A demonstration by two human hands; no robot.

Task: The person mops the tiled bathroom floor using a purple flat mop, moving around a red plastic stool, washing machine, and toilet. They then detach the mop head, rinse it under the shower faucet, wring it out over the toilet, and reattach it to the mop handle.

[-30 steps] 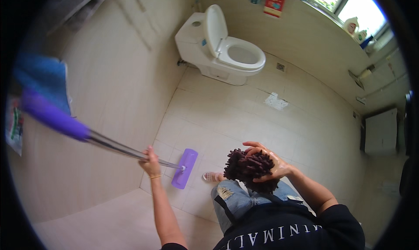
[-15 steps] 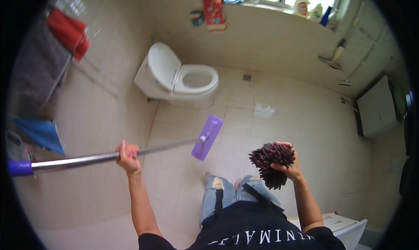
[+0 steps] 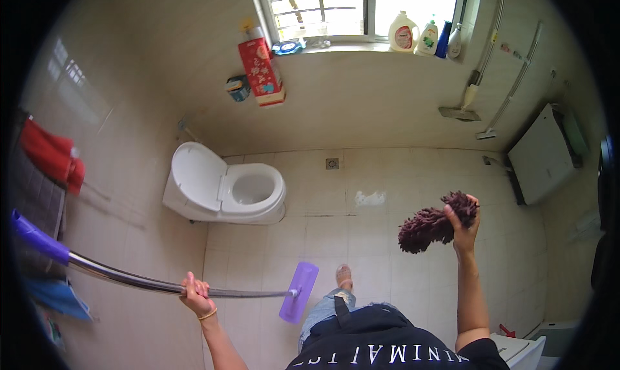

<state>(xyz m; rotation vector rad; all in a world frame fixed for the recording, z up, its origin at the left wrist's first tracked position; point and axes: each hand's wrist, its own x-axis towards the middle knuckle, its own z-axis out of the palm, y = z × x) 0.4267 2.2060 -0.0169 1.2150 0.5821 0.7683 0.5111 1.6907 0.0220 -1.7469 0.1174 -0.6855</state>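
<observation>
My left hand (image 3: 197, 295) is closed round the metal pole of a flat mop (image 3: 299, 292). The mop's bare purple rectangular head hangs at the pole's right end, left of my legs, and its purple grip reaches out to the far left. At the right, my right hand (image 3: 466, 228) grips a dark maroon chenille mop cover (image 3: 426, 230) with thick noodle-like strands. The cover droops to the left out of my fingers, well apart from the mop head.
A white toilet (image 3: 252, 192) with raised lid stands at the left wall. Bottles (image 3: 403, 34) line the window sill. Two long-handled tools, one a squeegee (image 3: 460, 113), lean on the far wall. A grey-white box (image 3: 542, 153) is at right, a floor drain (image 3: 332, 164) ahead.
My view has tilted up, showing more of the window. The maroon cover has moved right and now hangs longer from my right hand. One foot shows stepping forward; the mop stays in my left hand.
</observation>
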